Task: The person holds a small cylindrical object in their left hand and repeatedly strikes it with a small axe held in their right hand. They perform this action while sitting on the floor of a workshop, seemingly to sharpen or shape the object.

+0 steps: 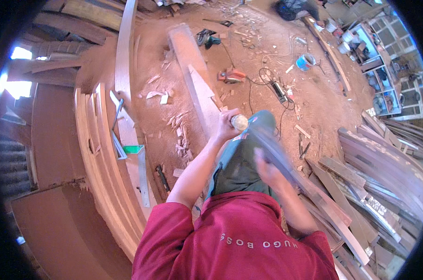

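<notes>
My left hand (pixel 226 125) is closed around a handle-like thing with a round, pale wooden end (pixel 240 122). The rest of that thing is hidden behind the fingers. It is held above a long pinkish board (pixel 191 56) on the floor, near my bent knee in dark green trousers (pixel 237 172). A thin pointed piece of wood (pixel 201 88) lies along this board. Smeared by motion, my right hand (pixel 269 171) is in front of my right thigh. Beside it runs a blurred greyish long shape (pixel 279 151); I cannot tell whether the hand grips it.
An orange power tool (pixel 232 75), a black power tool (pixel 208 38), a handsaw (pixel 218 22), a power strip (pixel 280 92) and a blue bucket (pixel 305 62) sit on the dusty floor. Long boards (pixel 102 154) with a green-ended square (pixel 133 149) stand left; stacked planks (pixel 379 154) lie right.
</notes>
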`<state>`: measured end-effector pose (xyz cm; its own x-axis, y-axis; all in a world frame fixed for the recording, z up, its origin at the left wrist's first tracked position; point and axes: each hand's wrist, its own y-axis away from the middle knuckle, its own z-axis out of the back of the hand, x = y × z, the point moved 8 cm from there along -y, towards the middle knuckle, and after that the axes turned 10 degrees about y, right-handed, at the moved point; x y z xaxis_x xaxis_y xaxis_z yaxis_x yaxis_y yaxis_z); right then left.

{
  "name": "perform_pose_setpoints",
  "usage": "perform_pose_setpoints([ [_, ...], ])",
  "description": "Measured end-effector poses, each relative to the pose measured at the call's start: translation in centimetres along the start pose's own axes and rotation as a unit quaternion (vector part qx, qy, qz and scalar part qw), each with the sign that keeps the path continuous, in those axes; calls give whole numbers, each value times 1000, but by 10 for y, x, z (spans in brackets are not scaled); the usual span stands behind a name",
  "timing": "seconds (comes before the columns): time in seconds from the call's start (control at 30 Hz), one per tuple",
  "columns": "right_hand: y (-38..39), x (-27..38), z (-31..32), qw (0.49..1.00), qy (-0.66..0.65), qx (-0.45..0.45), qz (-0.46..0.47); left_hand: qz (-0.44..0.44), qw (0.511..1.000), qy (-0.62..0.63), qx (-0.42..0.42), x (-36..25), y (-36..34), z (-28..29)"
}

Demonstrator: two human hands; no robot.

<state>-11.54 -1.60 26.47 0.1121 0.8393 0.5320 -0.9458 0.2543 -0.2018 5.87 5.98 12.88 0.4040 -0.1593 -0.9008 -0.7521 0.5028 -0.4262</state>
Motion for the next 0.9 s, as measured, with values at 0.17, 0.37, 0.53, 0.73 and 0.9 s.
perform_pose_setpoints([
  [0.17, 20, -45, -17, 968, -56, 36, -242, 4, 999, -28, 27, 11, -5, -8],
  [0.37, 84, -87, -26, 930, -154, 52, -328, 268, 887, 213, -311, 97, -57, 66],
  [0.53, 109, -95, -59, 902, -210, 133, -354, 146, 946, 149, -247, 18, -111, 90],
  [0.73, 98, -87, -82, 877, -255, 236, -333, 230, 909, -280, 207, 45, -75, 5],
  [0.9, 100, -97, -91, 875, -270, 234, -326, 205, 787, -432, 390, 97, -33, -23],
])
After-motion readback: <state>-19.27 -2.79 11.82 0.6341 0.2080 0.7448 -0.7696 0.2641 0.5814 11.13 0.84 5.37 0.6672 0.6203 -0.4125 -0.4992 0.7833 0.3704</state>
